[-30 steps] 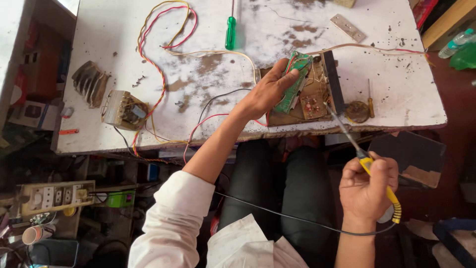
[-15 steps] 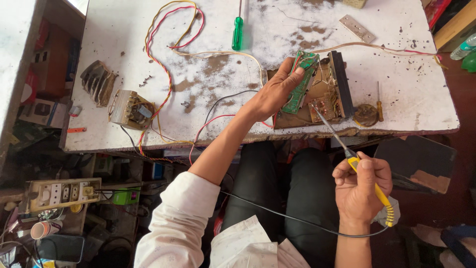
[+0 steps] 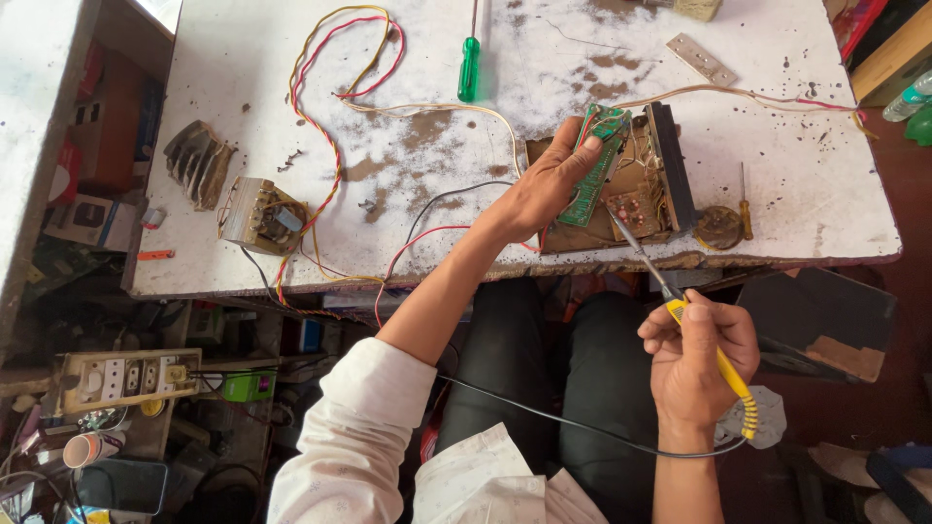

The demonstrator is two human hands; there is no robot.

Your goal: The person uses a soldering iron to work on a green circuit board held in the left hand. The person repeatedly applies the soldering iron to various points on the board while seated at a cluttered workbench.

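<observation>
Head view: our left hand (image 3: pixel 544 189) now grips the green circuit board (image 3: pixel 594 165) more upright, our right hand (image 3: pixel 694 354) clasping the soldering iron (image 3: pixel 680 315) just below it.

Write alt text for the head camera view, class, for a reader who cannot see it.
A person's left hand tilts up a green circuit board in an opened device on a worn white table, while the right hand aims a yellow-handled soldering iron at it. A green screwdriver and twisted wires lie nearby.
</observation>
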